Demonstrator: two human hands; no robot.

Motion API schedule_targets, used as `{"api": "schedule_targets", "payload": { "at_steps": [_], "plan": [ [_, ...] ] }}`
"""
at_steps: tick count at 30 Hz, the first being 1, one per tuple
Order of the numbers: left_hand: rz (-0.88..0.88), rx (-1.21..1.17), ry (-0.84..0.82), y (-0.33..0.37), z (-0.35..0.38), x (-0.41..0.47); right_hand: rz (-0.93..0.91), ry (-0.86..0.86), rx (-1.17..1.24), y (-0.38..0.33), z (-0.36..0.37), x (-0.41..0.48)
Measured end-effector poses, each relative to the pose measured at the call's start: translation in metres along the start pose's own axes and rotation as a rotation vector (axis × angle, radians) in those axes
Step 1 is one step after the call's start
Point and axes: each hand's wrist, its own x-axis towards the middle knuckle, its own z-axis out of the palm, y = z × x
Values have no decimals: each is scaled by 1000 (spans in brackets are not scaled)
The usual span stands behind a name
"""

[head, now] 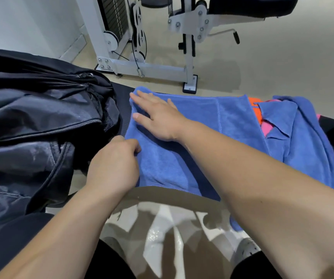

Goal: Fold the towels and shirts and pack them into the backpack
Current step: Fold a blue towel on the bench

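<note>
A blue towel (pixel 198 121) lies folded on a black bench. My right hand (pixel 158 117) rests flat on its far left part, fingers spread and pressing down. My left hand (pixel 113 166) pinches the towel's near left edge between thumb and fingers. A black backpack (pixel 33 125) sits to the left of the towel, its zipper partly open. A blue collared shirt (pixel 295 129) lies crumpled at the right, over orange and pink cloth (pixel 255 111).
A white weight machine (pixel 142 65) with a cable and weight stack stands on the beige floor beyond the bench. The black bench (pixel 121 109) shows between backpack and towel. My legs and shoes are below the bench's near edge.
</note>
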Motion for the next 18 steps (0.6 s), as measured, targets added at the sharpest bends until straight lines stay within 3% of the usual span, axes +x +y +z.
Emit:
{"api": "schedule_targets", "payload": {
  "at_steps": [3, 10, 14, 18],
  "plan": [
    [104, -71, -15, 20, 5, -3, 83, 52, -40, 23, -16, -26],
    [276, -275, -182, 80, 29, -22, 481, 95, -128, 102, -62, -111],
    [344, -158, -260, 110, 47, -36, 440, 75, -212, 114, -62, -138],
    [282, 29, -243, 130, 57, -44, 404, 103, -170, 115, -55, -143]
  ]
}}
